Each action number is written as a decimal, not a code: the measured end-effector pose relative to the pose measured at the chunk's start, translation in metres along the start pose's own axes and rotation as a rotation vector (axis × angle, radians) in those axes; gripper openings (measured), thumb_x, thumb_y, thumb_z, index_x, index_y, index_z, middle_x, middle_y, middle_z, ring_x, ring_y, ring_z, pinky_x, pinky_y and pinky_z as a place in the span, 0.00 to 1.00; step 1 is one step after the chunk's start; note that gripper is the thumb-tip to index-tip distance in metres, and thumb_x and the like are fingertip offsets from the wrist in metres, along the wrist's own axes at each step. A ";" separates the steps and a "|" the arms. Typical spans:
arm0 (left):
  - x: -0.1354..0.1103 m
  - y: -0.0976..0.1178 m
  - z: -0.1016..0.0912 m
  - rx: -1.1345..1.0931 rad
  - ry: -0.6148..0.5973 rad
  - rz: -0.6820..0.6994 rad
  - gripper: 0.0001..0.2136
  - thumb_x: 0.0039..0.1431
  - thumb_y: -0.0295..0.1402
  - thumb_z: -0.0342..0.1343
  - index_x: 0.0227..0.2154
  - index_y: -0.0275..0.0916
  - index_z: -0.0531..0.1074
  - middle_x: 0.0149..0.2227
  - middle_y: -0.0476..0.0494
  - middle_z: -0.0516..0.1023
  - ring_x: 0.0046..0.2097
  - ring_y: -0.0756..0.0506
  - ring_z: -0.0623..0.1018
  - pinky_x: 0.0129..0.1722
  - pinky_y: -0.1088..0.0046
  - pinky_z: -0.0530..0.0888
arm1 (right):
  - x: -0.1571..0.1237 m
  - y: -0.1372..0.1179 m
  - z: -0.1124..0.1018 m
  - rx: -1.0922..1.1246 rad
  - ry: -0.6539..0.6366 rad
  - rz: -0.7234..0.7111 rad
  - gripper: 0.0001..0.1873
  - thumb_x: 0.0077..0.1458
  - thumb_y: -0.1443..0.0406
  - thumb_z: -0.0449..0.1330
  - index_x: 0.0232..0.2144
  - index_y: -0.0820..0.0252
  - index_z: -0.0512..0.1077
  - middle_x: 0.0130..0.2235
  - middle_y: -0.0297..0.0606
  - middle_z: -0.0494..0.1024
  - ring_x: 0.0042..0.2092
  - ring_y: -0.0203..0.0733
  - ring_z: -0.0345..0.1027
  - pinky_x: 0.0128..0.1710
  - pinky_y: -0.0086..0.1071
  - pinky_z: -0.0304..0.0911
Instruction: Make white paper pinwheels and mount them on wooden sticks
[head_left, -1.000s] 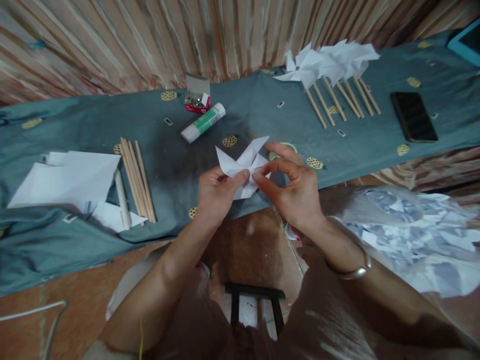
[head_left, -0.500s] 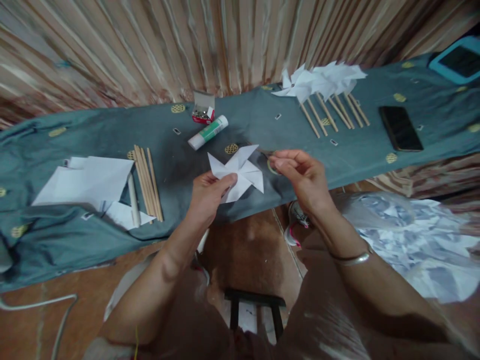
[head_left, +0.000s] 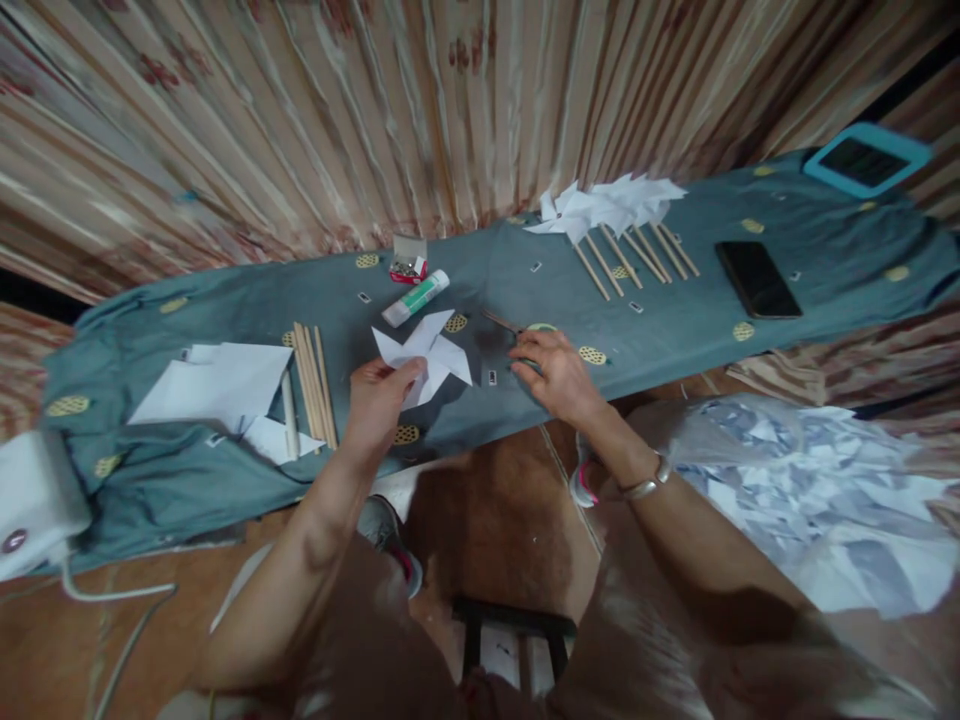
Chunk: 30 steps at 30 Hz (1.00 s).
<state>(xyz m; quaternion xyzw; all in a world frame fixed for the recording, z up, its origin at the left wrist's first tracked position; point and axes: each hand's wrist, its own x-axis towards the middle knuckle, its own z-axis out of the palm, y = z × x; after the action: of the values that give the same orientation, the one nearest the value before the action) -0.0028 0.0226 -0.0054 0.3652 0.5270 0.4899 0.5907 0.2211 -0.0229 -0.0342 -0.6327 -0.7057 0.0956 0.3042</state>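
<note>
My left hand [head_left: 379, 398] is closed on the lower edge of a white folded paper pinwheel [head_left: 426, 352], holding it just above the grey-blue cloth [head_left: 660, 320]. My right hand [head_left: 556, 372] rests on the cloth to the right of it. Its fingers are bent down over the handle end of a pair of scissors [head_left: 501, 321]. One green handle loop [head_left: 541, 327] shows just beyond the knuckles. A metal bangle sits on my right wrist.
A glue stick [head_left: 416, 298] and an open pin box [head_left: 407, 266] lie behind the pinwheel. Wooden sticks [head_left: 315, 385] and white sheets [head_left: 217, 385] lie left. Finished pinwheels [head_left: 607, 205], a phone [head_left: 757, 280] and a teal tablet [head_left: 866, 160] lie right. A bag of paper scraps [head_left: 810, 490] is beside my right arm.
My right hand let go of the pinwheel and dropped to the scissors on the cloth. My left hand kept the pinwheel and shifted left. The view pulled back and tilted up.
</note>
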 end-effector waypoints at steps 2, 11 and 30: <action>-0.008 -0.001 0.001 -0.004 0.004 -0.027 0.10 0.31 0.33 0.69 0.21 0.37 0.78 0.21 0.51 0.79 0.23 0.51 0.75 0.27 0.76 0.71 | 0.003 -0.002 0.002 -0.012 -0.050 -0.008 0.09 0.57 0.67 0.59 0.37 0.57 0.80 0.46 0.44 0.80 0.51 0.52 0.69 0.56 0.48 0.63; -0.040 -0.018 0.004 -0.063 0.012 -0.059 0.14 0.29 0.36 0.72 0.24 0.36 0.79 0.24 0.47 0.81 0.24 0.49 0.76 0.28 0.74 0.73 | -0.006 -0.008 0.003 -0.040 -0.096 -0.038 0.10 0.59 0.68 0.55 0.31 0.57 0.76 0.38 0.44 0.81 0.44 0.52 0.70 0.49 0.44 0.64; -0.037 -0.024 0.030 -0.065 -0.114 -0.017 0.11 0.36 0.35 0.70 0.26 0.38 0.80 0.27 0.48 0.83 0.28 0.48 0.78 0.29 0.74 0.74 | -0.022 -0.055 -0.034 0.505 0.084 0.110 0.02 0.55 0.63 0.65 0.30 0.53 0.76 0.62 0.36 0.69 0.65 0.49 0.60 0.65 0.53 0.52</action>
<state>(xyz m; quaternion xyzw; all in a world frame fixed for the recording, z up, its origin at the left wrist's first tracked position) 0.0323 -0.0171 -0.0128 0.3684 0.4795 0.4802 0.6355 0.1940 -0.0622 0.0147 -0.5773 -0.6109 0.2587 0.4760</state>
